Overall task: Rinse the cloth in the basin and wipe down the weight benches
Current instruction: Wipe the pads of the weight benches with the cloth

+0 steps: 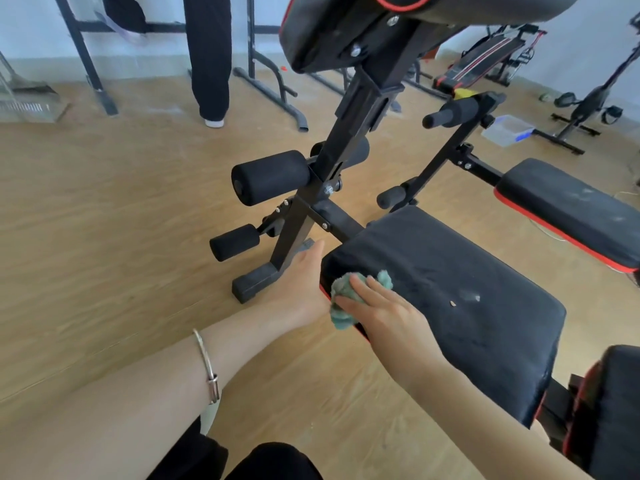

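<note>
A black padded bench seat (450, 289) with red trim fills the lower right. My right hand (381, 310) presses a crumpled green cloth (341, 303) against the seat's near-left corner, fingers spread over it. My left hand (301, 289) lies flat against the seat's left edge, beside the cloth, holding nothing that I can see. A pale smear and a small crumb (452, 303) mark the seat's middle. A second dusty black bench pad (571, 209) lies at the right. A clear plastic basin (507, 129) with a blue part stands on the floor beyond it.
The bench's black frame with foam rollers (270, 176) rises just ahead, its raised backrest (381, 26) overhead. A person's leg in black trousers (209, 57) stands at the back among black stands. More exercise gear sits far right. Wood floor spreads to the left.
</note>
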